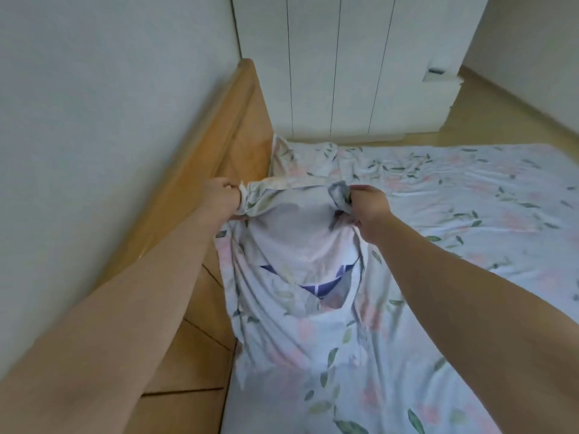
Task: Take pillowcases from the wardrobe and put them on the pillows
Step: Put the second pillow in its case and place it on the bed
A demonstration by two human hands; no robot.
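A floral pillowcase [291, 239] with green leaves and pink blooms hangs stretched between my hands above the bed. My left hand [221, 198] grips its upper left corner in a bunched fist. Its upper right corner is pinched in my right hand [368, 208]. Inside the case sits a pillow [313, 288], whose blue-and-white edge shows at the open lower mouth. A second pillow in a matching case [300, 161] lies beyond, near the headboard.
The bed [470, 214] carries a sheet of the same floral print. A wooden headboard [225, 142] runs along the left against the wall. The white wardrobe [344, 64] stands shut at the far end, with wooden floor [507, 120] to its right.
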